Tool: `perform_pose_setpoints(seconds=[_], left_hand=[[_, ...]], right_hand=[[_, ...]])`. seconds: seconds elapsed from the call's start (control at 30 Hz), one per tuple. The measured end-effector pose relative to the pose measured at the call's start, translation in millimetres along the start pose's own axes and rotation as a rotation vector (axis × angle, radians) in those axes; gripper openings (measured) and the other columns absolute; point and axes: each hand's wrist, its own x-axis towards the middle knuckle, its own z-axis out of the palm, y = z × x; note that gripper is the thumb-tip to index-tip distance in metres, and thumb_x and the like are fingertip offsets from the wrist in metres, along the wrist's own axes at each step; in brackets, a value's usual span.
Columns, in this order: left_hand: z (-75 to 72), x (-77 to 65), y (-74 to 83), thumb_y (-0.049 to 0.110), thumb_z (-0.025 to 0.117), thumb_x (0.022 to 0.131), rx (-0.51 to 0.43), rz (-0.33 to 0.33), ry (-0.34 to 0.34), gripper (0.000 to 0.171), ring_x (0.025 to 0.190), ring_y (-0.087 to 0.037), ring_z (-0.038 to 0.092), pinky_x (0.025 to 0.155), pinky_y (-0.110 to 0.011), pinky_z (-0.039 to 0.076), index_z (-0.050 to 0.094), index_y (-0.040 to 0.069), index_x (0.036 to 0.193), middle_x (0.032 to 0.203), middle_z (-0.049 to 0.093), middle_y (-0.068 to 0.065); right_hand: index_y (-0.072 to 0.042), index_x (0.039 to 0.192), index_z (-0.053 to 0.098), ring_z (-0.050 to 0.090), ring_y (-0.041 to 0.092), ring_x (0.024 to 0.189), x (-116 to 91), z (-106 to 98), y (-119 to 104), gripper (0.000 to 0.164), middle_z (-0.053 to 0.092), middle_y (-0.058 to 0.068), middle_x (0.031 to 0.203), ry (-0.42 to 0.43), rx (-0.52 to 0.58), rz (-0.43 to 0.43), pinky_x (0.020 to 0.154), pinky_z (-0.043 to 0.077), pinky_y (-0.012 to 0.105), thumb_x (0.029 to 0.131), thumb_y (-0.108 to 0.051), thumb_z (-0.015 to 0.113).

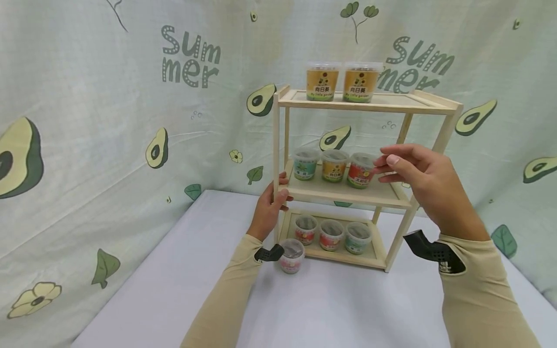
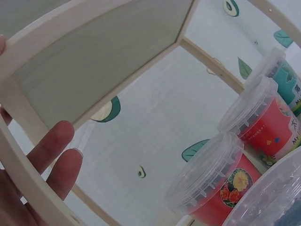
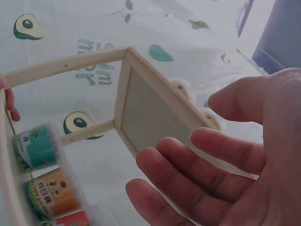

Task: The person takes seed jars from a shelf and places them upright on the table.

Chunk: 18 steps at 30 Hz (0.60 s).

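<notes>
A three-tier wooden shelf rack [image 1: 344, 195] stands on the table. My left hand [image 1: 267, 210] grips its left side at the middle tier, the thumb in front and fingers behind the post. Lidded plastic cups with printed labels stand on every tier. On the middle tier are a teal cup [image 1: 305, 165], an orange cup [image 1: 334, 166] and a red cup [image 1: 360, 171]. My right hand [image 1: 417, 179] is just right of the red cup, fingers loosely extended and nothing held. In the right wrist view, my right hand's fingers [image 3: 202, 174] are spread over an open gap.
Two orange cups [image 1: 322, 83] sit on the top tier. The bottom tier holds two red cups [image 1: 330, 237] and a teal one [image 1: 358, 239]. A pink-labelled cup [image 1: 291, 258] stands on the white table [image 1: 183, 290] near the rack's left front. Printed cloth [image 1: 130, 96] hangs behind.
</notes>
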Motion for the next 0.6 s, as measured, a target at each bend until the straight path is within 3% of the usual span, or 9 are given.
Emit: perform_pose_setpoints(seconds=[0.2,0.47,0.6], left_hand=[[-3.0,-1.2,0.3,0.015,0.049,0.107,0.012,-0.003,0.017,0.040,0.112,-0.049,0.057,0.078,-0.043,0.053,0.047,-0.006,0.141,0.159,0.036,-0.011],[-2.7,1.3,1.7,0.017,0.049,0.107,0.008,0.000,-0.009,0.041,0.111,-0.047,0.058,0.083,-0.062,0.049,0.046,-0.004,0.142,0.159,0.035,-0.012],[-3.3,1.1,0.3,0.018,0.050,0.107,0.016,-0.016,-0.016,0.041,0.111,-0.046,0.059,0.081,-0.049,0.053,0.046,-0.003,0.143,0.159,0.035,-0.012]], right_hand=[[-0.003,0.132,0.061,0.067,0.023,0.103,16.5,-10.8,-16.3,0.033,0.066,0.016,0.117,0.023,0.079,-0.019,0.083,0.054,0.020,0.104,-0.021,0.056],[0.007,0.123,0.063,0.067,0.027,0.096,39.6,-27.5,-30.1,0.029,0.067,0.019,0.107,0.091,0.321,-0.101,0.079,0.056,0.024,0.100,-0.011,0.063],[0.008,0.123,0.063,0.066,0.030,0.095,50.1,-31.7,-36.4,0.029,0.068,0.019,0.106,0.100,0.396,-0.110,0.078,0.056,0.025,0.099,-0.010,0.063]])
